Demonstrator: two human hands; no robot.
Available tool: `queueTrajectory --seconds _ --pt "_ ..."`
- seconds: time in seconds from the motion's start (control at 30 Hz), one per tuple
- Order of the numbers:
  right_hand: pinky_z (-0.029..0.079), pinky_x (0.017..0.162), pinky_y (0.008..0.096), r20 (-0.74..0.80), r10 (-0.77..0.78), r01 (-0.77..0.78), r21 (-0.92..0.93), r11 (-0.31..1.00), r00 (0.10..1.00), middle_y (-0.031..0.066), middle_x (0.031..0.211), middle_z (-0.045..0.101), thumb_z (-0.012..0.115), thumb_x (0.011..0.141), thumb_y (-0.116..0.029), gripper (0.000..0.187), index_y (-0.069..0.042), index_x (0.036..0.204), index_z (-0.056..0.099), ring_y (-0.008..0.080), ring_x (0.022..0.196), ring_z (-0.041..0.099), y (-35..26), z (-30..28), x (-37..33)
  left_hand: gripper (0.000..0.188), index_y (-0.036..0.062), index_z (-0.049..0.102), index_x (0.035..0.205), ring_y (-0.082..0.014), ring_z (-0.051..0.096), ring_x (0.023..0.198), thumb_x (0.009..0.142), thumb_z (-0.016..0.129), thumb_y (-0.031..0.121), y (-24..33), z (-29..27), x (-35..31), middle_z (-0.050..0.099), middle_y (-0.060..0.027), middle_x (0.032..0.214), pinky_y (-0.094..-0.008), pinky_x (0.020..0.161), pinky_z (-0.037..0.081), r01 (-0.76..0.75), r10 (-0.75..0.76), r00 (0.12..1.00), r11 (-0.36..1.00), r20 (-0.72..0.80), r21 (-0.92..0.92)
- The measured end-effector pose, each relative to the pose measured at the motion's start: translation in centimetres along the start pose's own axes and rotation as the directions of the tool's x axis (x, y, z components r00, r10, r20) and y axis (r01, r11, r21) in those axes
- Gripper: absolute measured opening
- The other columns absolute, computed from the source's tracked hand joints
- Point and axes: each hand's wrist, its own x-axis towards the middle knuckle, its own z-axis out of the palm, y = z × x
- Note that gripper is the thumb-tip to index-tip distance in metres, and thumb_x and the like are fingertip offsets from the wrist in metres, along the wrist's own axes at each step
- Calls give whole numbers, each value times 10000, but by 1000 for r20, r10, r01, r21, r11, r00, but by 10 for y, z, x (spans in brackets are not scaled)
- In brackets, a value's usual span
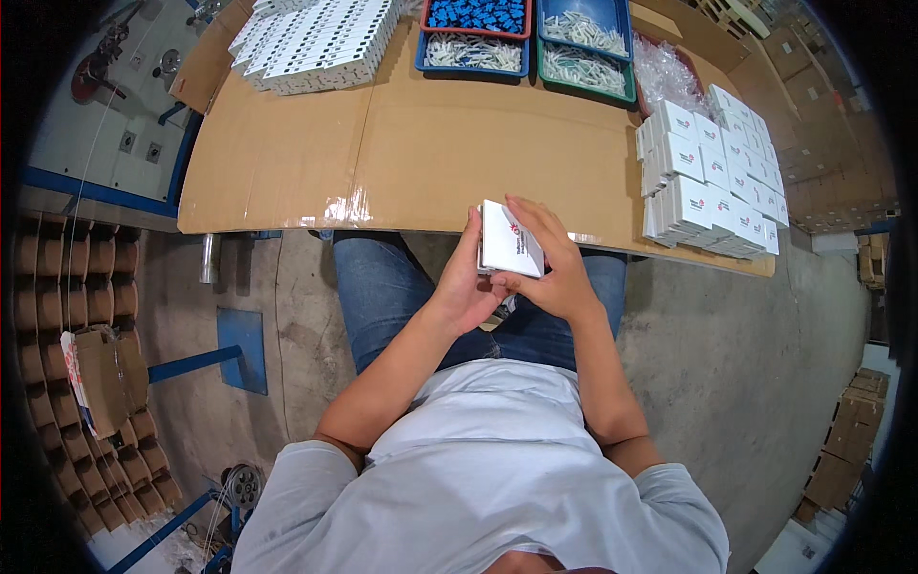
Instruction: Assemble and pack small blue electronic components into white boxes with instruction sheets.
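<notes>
A small white box (509,241) with red and dark print is held between my two hands, above my lap at the table's near edge. My left hand (461,282) supports it along its left side and lower corner, thumb upright against the edge. Across the top and right side lie the fingers of my right hand (559,268), its thumb pressed at the lower edge. The box's underside is hidden. To the right, stacked white boxes (712,182) of a similar look stand on the cardboard-covered table (459,153).
Rows of white boxes (320,48) stand at the far left. At the back are a red tray of blue pieces (475,14), a blue tray (473,55) and a green tray (585,72) of small white parts, and clear plastic bags (665,75). Cardboard dividers (72,287) stand left.
</notes>
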Motion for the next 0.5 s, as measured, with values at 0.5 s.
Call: queueTrajectory --seconds 0.5 --pt "355 1164 553 -35 -97 89 -180 980 995 155 1434 577 922 652 -314 818 -48 1360 610 352 1339 542 -15 -3 2 583 157 580 1346 -171 680 1075 1045 398 622 3 7 -4 671 -33 1188 -339 856 589 -1 1 1000 1000 -9 -12"
